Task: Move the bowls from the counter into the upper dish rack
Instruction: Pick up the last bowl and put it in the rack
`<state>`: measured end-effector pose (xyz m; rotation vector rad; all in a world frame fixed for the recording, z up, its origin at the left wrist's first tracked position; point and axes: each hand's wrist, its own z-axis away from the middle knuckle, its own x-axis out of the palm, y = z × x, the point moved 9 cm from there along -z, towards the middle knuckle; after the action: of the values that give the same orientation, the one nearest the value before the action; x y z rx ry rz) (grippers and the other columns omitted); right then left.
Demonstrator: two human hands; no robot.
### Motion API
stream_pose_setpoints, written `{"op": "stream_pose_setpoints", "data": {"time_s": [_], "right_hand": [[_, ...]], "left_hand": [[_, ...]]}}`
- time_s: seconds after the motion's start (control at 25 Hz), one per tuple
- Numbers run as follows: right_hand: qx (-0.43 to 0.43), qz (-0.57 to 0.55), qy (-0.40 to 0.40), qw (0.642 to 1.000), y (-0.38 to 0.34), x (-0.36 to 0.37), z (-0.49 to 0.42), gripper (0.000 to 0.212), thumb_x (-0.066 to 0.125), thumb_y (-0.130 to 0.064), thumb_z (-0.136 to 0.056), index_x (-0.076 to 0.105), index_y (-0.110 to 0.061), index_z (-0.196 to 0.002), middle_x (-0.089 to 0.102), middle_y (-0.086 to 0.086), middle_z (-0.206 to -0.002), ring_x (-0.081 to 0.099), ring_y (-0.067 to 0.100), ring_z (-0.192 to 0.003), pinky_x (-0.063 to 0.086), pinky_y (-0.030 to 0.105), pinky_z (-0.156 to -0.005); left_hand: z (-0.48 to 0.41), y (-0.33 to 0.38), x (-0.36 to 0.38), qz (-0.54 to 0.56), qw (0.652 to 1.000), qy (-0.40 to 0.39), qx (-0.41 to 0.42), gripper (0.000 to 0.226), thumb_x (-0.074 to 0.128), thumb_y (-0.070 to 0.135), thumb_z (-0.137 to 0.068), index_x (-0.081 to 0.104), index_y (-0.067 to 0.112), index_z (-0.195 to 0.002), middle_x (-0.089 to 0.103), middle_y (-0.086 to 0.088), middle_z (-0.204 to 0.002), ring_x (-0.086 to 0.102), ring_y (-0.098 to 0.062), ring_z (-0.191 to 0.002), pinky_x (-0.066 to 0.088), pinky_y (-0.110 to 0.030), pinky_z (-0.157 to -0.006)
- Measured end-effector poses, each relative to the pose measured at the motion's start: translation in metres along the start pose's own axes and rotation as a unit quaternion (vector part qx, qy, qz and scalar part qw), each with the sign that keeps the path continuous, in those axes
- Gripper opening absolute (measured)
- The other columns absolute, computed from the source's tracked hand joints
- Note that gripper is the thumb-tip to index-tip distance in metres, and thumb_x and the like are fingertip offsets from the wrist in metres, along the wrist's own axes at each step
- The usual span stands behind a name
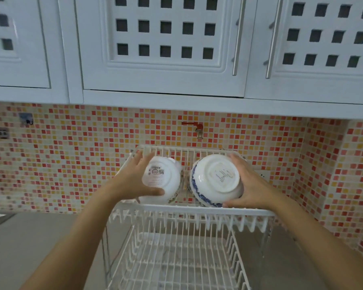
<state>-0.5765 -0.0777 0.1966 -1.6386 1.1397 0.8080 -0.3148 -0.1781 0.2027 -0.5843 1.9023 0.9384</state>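
Two white bowls stand on edge in the upper tier of a white wire dish rack point(197, 208), their bases facing me. The left bowl point(162, 180) is plain white with a printed label on its base, and my left hand point(134, 178) grips it by its left side and lower rim. The right bowl point(216, 181) has a blue pattern around its wall and gold lettering on its base. My right hand point(249, 183) clasps it from the right, fingers over the top and thumb under the lower rim. The bowls sit side by side, almost touching.
The rack's lower tier point(176, 260) is bare wire, standing on a grey counter point(29, 248). A red-and-orange mosaic tile wall point(71, 155) with a red-handled tap point(198, 128) lies behind. White lattice cabinets point(166, 49) hang overhead.
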Motion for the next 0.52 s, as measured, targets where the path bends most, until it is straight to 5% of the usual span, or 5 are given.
{"op": "stream_pose_setpoints", "data": {"time_s": [0.28,0.52], "right_hand": [[0.002,0.013,-0.011,1.000,-0.0037,0.0026,-0.0022,0.134,0.079,-0.065,-0.049,-0.006,-0.034,-0.147,-0.006,-0.021,-0.154,-0.006,-0.002,-0.139,0.009,0.040,-0.119],[0.012,0.029,-0.017,0.999,0.0006,0.0051,-0.0038,0.136,0.073,-0.074,-0.047,-0.010,-0.034,-0.147,-0.014,-0.018,-0.156,-0.008,0.003,-0.143,0.011,0.042,-0.119]], "left_hand": [[0.0045,0.0022,-0.0021,0.058,0.997,0.057,0.016,0.102,0.075,0.055,-0.066,0.019,0.028,-0.146,0.015,0.002,-0.156,0.025,-0.021,-0.141,0.032,-0.036,-0.108],[0.0029,-0.0048,0.0017,0.053,0.997,0.052,-0.005,0.101,0.070,0.058,-0.069,0.016,0.026,-0.148,0.011,0.000,-0.159,0.019,-0.023,-0.144,0.023,-0.044,-0.115]]}}
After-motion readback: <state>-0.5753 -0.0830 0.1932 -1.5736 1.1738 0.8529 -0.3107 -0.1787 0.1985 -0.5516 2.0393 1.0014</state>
